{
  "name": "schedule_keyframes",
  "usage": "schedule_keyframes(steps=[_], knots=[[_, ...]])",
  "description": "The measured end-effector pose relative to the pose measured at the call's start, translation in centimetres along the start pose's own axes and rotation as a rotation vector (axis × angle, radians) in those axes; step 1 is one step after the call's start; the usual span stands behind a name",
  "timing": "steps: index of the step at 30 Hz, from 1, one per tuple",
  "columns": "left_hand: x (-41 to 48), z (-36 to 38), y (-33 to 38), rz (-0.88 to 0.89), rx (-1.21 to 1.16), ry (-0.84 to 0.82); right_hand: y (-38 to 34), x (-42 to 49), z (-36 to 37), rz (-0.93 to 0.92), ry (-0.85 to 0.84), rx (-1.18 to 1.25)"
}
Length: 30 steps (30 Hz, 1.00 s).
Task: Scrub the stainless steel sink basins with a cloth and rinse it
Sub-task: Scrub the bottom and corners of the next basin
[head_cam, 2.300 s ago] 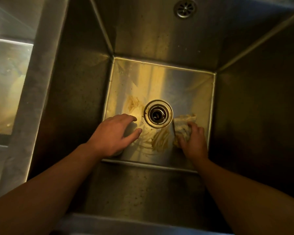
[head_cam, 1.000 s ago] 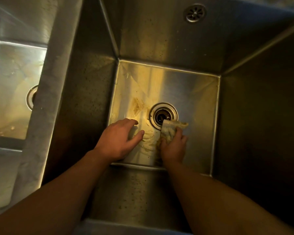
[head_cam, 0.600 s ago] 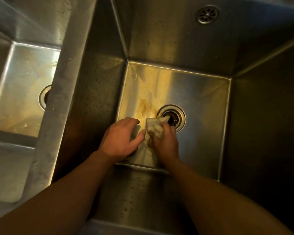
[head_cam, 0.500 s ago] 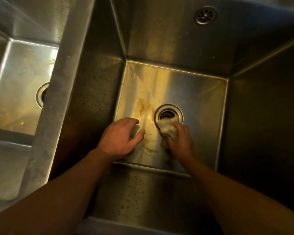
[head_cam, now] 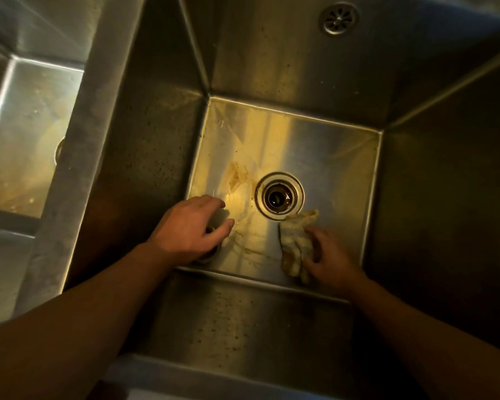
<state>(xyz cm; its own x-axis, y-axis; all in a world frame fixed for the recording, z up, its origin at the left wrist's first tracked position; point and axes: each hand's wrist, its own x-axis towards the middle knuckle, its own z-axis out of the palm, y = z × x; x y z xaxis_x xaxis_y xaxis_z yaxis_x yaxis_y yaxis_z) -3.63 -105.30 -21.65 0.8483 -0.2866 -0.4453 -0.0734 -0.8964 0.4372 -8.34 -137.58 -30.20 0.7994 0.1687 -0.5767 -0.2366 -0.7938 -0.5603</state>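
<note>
Far left, the neighbouring basin (head_cam: 26,134). Now the main basin (head_cam: 329,145): the left grip (head_cam: 189,229) is down on the floor, fingers arched over a round metal piece (head_cam: 212,252) (clamped on it or just resting, I cannot tell). Next a brown stain (head_cam: 237,177), then the open drain (head_cam: 280,195). Just right of that lies the bunched cloth (head_cam: 296,243), its tip at the drain rim, with the right grip (head_cam: 332,261) curled onto it, pinning it to the steel.

Round slotted overflow grate (head_cam: 339,18) sits at upper right of the view. Ringed drain opening (head_cam: 279,195), dark inside, lies central. Round metal piece (head_cam: 210,254), mostly hidden, lies to the drain's near left; type undetermined.
</note>
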Motion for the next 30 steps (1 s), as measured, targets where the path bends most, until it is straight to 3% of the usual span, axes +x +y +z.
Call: schedule_keyframes(steps=[5,11,15,20,30], knots=[[0.1,-1.4,1.2,0.076,0.019,0.039,0.6,0.1,-1.3,-0.213,-0.049,-0.220],[-1.2,-3.4,3.1,0.205,0.088,0.009,1.6,0.8,-2.2,-0.331,-0.182,-0.287],[-2.4,-4.3,2.8,0.270,0.147,-0.045,2.2,0.9,-1.9,-0.336,-0.214,-0.327],[-3.4,-4.0,2.2,0.219,0.214,-0.098,0.9,1.4,-0.2,-0.314,-0.147,-0.305],[-3.8,-5.0,2.3,0.143,0.196,0.008,-2.0,1.6,2.0,-0.236,-0.142,-0.239]])
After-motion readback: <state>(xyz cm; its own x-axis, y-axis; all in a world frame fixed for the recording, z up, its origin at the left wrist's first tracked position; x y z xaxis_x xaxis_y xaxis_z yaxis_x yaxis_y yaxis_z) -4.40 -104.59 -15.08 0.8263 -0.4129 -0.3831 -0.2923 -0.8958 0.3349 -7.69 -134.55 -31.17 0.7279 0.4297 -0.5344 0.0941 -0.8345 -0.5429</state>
